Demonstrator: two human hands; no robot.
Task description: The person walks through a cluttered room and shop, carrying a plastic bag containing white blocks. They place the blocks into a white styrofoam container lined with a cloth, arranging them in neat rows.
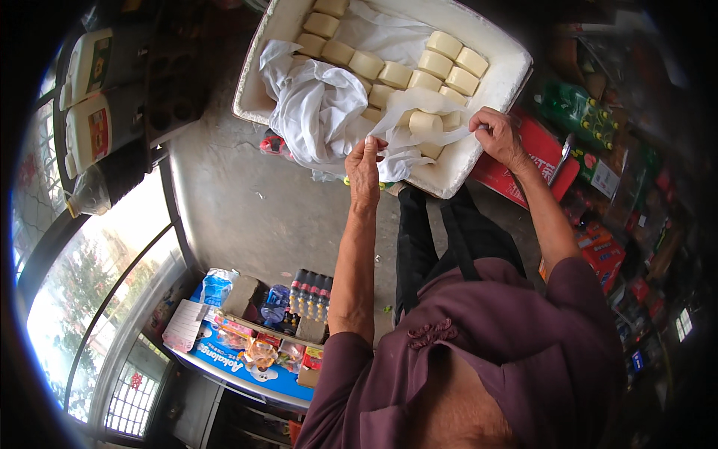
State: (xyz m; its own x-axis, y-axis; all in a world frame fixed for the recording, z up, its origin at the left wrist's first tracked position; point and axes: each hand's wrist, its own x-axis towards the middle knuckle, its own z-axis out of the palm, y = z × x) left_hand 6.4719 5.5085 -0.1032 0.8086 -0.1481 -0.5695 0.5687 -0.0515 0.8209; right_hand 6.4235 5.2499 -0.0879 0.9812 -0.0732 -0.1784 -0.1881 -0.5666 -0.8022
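Note:
Pale cream blocks with rounded tops (366, 64), perhaps steamed buns, lie in rows in a white foam box (493, 50). Thin white cloth (320, 101) is bunched over the box's near left side and hangs over its edge. My left hand (364, 168) pinches an edge of the thin cloth between thumb and fingers at the near rim. Near the right wall, my right hand (496, 134) grips another part. Between both hands a sheer strip (423, 101) stretches over several blocks. Some blocks are hidden under the cloth.
Green bottles (578, 115) in a pack and a red carton (521, 163) are on the right. White jugs (90, 129) stand at the left. A blue chest freezer (224, 353) holds packets and a pack of dark bottles (310, 294).

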